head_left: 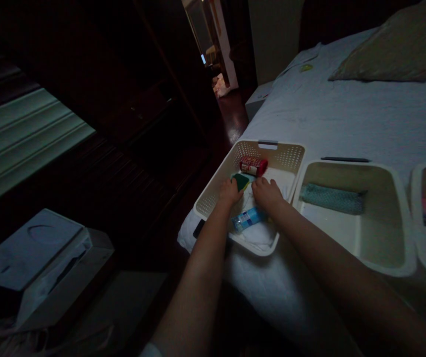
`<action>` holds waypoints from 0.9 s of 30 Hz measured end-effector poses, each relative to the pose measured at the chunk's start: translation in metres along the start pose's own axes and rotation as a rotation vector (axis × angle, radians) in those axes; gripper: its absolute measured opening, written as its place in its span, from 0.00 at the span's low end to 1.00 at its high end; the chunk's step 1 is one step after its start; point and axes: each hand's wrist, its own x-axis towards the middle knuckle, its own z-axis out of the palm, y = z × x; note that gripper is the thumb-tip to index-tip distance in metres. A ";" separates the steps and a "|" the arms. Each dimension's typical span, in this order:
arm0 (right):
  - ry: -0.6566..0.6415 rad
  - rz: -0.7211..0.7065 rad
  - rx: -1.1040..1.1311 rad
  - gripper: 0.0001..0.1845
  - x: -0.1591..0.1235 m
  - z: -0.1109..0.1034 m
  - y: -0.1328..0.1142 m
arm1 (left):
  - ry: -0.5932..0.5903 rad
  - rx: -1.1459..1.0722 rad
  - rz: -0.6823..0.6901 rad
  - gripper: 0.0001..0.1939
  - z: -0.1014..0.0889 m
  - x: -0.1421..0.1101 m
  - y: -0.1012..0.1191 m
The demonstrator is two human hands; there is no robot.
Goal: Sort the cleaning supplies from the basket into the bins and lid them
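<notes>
Both my hands reach into the left white plastic basket, which has perforated walls. My left hand is closed on a green and yellow sponge. My right hand is just right of the sponge, its fingers curled downward; whatever is under them is hidden. Beyond my hands lies a red roll-shaped package against the far wall. A blue and clear plastic packet lies nearer, partly behind my right forearm. White material covers part of the basket's bottom.
A second white basket holds a rolled teal mesh cloth. A third basket with folded pink and grey cloths stands at the right edge. They stand on a bed with a pillow. An open white box is lower left.
</notes>
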 end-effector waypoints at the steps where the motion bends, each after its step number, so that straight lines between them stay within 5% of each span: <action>1: -0.012 0.009 0.008 0.22 0.001 0.001 0.000 | -0.006 0.002 -0.017 0.26 0.003 0.001 0.002; 8: -0.050 -0.009 0.047 0.22 0.003 0.003 -0.001 | -0.001 0.028 -0.100 0.28 0.020 0.003 0.010; 27: -0.079 0.008 0.065 0.22 -0.001 0.004 -0.001 | -0.032 -0.028 -0.165 0.31 0.019 0.004 0.004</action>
